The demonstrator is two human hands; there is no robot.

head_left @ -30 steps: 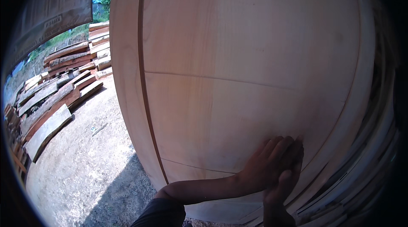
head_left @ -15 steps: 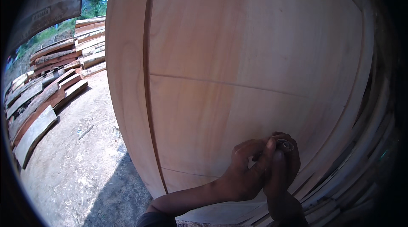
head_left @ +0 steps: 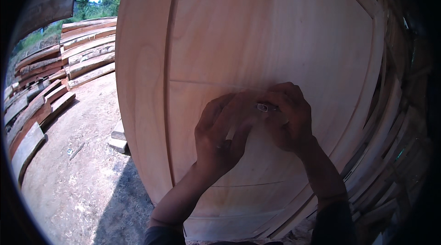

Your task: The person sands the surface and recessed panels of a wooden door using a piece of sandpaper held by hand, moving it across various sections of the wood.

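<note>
Both of my hands are together in front of a large pale wooden panel door (head_left: pixel 220 38) that has raised edge strips and thin grooves. Between their fingertips is a small rolled-up sheet (head_left: pixel 262 107), with its light-rimmed open end toward me. My right hand (head_left: pixel 291 118) grips the roll from the right with curled fingers. From the left, my left hand (head_left: pixel 218 130) closes its fingertips on the roll, its thumb lower and a ring on one finger. The fingers are dark and slightly blurred, and most of the roll is hidden by them.
Beyond the door's left edge lie stacked rough planks (head_left: pixel 89 52) on sunlit ground (head_left: pixel 69 167). Two short wood blocks (head_left: pixel 118 139) sit by that edge. At the right, long timber strips (head_left: pixel 367 153) lean close to the door. A dark sheet (head_left: pixel 48 1) hangs upper left.
Both hands have moved up and left across the door, with the roll between them. They were clasped close together and are now wider apart. The view has shifted slightly.
</note>
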